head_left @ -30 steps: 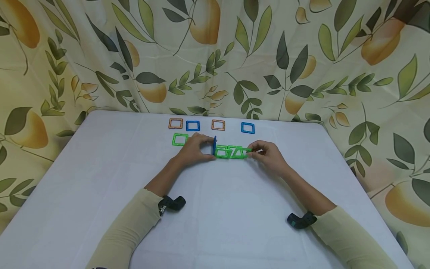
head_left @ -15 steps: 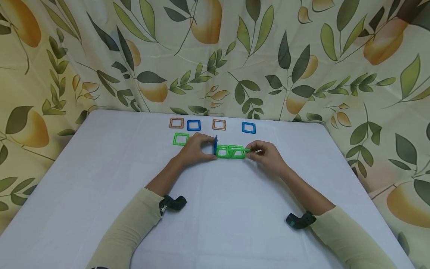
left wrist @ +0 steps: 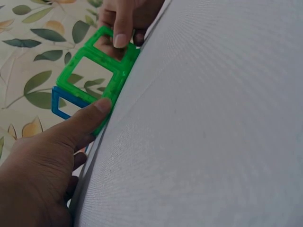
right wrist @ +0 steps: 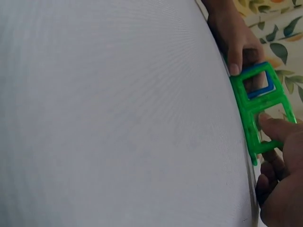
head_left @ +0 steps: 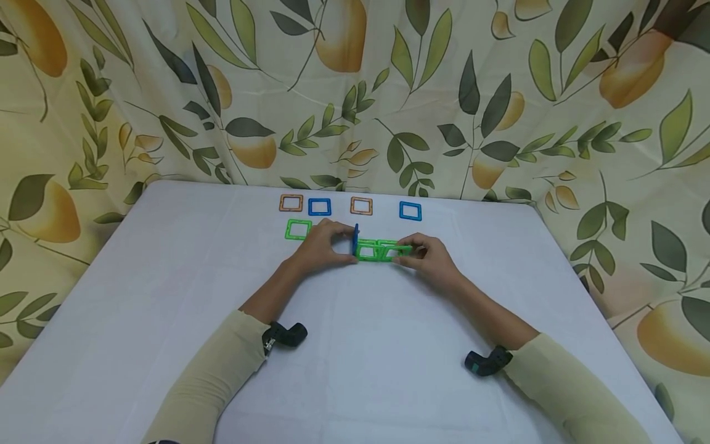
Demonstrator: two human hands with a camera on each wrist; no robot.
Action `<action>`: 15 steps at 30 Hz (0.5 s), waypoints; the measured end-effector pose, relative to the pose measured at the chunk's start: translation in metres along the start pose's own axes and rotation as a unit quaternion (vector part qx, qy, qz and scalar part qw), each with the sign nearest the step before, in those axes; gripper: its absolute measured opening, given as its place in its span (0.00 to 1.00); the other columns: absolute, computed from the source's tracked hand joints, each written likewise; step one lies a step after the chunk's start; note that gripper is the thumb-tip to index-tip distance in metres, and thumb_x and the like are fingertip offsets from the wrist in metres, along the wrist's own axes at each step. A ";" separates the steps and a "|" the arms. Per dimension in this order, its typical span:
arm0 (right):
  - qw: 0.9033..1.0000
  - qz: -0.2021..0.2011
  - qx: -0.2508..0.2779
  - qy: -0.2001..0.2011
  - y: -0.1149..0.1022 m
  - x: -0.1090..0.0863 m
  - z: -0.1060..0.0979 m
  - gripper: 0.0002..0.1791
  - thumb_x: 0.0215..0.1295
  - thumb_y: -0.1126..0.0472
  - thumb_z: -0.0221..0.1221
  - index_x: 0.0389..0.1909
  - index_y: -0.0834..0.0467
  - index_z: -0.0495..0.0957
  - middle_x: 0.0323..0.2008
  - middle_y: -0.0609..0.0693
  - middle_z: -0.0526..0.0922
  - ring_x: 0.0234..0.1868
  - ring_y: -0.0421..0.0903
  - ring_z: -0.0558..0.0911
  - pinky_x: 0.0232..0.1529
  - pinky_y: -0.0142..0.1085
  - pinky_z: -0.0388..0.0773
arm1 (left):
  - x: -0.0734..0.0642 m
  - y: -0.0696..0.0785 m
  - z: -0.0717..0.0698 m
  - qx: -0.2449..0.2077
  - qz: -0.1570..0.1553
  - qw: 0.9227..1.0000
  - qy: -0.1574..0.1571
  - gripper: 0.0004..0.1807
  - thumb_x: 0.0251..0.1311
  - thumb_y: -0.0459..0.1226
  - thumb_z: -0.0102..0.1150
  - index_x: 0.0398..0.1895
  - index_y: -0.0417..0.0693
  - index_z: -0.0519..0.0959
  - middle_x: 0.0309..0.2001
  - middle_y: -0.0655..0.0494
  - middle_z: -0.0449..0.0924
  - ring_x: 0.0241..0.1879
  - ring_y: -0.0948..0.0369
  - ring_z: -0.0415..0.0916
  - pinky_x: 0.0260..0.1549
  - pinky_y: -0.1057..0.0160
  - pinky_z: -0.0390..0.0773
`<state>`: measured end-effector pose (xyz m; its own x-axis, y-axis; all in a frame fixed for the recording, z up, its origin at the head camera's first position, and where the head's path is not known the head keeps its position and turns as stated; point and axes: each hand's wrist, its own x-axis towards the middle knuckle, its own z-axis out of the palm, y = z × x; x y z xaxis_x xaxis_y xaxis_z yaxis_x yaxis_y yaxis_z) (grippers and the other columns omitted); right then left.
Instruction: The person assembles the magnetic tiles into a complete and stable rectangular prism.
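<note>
Orange frames [head_left: 291, 209], two of them, are lying near the counter's [head_left: 355, 345] far edge with two blue frames [head_left: 410, 218]. A loose green frame [head_left: 288, 230] is lying just beside our left hand [head_left: 320, 248]. Nearer, joined green frames [right wrist: 264, 101] are making a row between our hands. Our left fingers are pinching an upright blue frame [head_left: 355, 239] at the row's left end; our right hand [head_left: 432, 258] is gripping and partly hiding its right end. Glossy, see-through plastic is forming the four-sided outlines, white fabric is covering the counter, and a leaf-and-fruit curtain [head_left: 355, 98] is hanging behind in soft folds.
</note>
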<state>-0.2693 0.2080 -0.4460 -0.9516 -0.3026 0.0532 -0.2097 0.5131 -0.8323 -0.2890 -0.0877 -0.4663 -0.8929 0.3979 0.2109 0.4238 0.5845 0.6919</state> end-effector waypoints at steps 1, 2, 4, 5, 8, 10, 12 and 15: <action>1.000 -0.002 0.000 0.003 0.001 0.000 0.001 0.17 0.64 0.61 0.74 0.51 0.62 0.86 0.46 0.56 0.84 0.40 0.51 0.74 0.39 0.33 0.72 | 0.000 0.000 0.000 0.000 0.000 1.000 -0.001 0.39 0.49 0.48 0.85 0.65 0.46 0.82 0.57 0.56 0.84 0.58 0.57 0.71 0.61 0.54 0.72; 1.000 -0.004 0.003 0.005 0.001 0.000 0.002 0.16 0.64 0.61 0.74 0.50 0.62 0.86 0.46 0.56 0.85 0.39 0.51 0.74 0.38 0.33 0.71 | 0.000 -0.001 0.000 0.000 0.001 1.000 -0.001 0.39 0.49 0.48 0.85 0.65 0.46 0.82 0.57 0.56 0.84 0.58 0.57 0.71 0.61 0.54 0.72; 1.000 -0.011 0.002 0.012 0.003 -0.001 0.003 0.14 0.65 0.61 0.74 0.48 0.62 0.87 0.45 0.56 0.85 0.39 0.50 0.74 0.38 0.33 0.71 | 0.001 -0.001 0.001 0.000 0.002 1.000 -0.003 0.39 0.49 0.48 0.85 0.65 0.46 0.82 0.57 0.56 0.84 0.58 0.57 0.71 0.61 0.54 0.72; 1.000 -0.015 0.001 0.015 0.004 -0.001 0.003 0.13 0.65 0.61 0.74 0.47 0.63 0.87 0.44 0.56 0.84 0.39 0.50 0.73 0.37 0.33 0.70 | 0.001 -0.001 0.001 0.000 0.002 1.000 -0.004 0.39 0.49 0.48 0.85 0.65 0.46 0.82 0.57 0.57 0.84 0.58 0.57 0.71 0.61 0.54 0.72; 1.000 -0.020 -0.002 0.022 0.004 -0.001 0.005 0.12 0.65 0.62 0.74 0.45 0.63 0.87 0.43 0.56 0.84 0.39 0.49 0.73 0.38 0.34 0.69 | 0.001 -0.002 0.002 0.001 0.004 1.000 -0.006 0.39 0.50 0.48 0.84 0.66 0.46 0.82 0.57 0.57 0.84 0.58 0.57 0.71 0.60 0.54 0.72; 0.999 -0.024 -0.004 0.026 0.002 -0.001 0.006 0.12 0.64 0.63 0.74 0.46 0.62 0.87 0.43 0.56 0.84 0.40 0.50 0.72 0.39 0.34 0.68 | 0.001 -0.002 0.002 0.001 0.004 1.000 -0.006 0.39 0.50 0.48 0.84 0.65 0.46 0.82 0.57 0.57 0.84 0.58 0.57 0.71 0.60 0.55 0.72; 0.999 -0.028 -0.003 0.027 0.001 -0.001 0.007 0.14 0.62 0.63 0.75 0.47 0.62 0.87 0.44 0.56 0.84 0.41 0.50 0.71 0.40 0.35 0.67 | 0.002 -0.003 0.002 0.002 0.003 1.000 -0.005 0.39 0.50 0.48 0.84 0.65 0.46 0.82 0.56 0.57 0.84 0.57 0.58 0.71 0.60 0.55 0.72; 0.999 -0.039 0.004 0.029 -0.002 0.000 0.009 0.15 0.61 0.64 0.75 0.48 0.61 0.87 0.46 0.56 0.84 0.42 0.51 0.71 0.40 0.35 0.66 | 0.001 -0.002 0.001 0.002 0.003 1.000 -0.004 0.38 0.50 0.48 0.84 0.65 0.46 0.82 0.56 0.57 0.84 0.57 0.58 0.71 0.60 0.55 0.72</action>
<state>-0.2674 0.2000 -0.4495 -0.9440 -0.2942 0.1493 -0.2816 0.4830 -0.8291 -0.2911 -0.0876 -0.4682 -0.8891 0.4072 0.2091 0.4297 0.5849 0.6880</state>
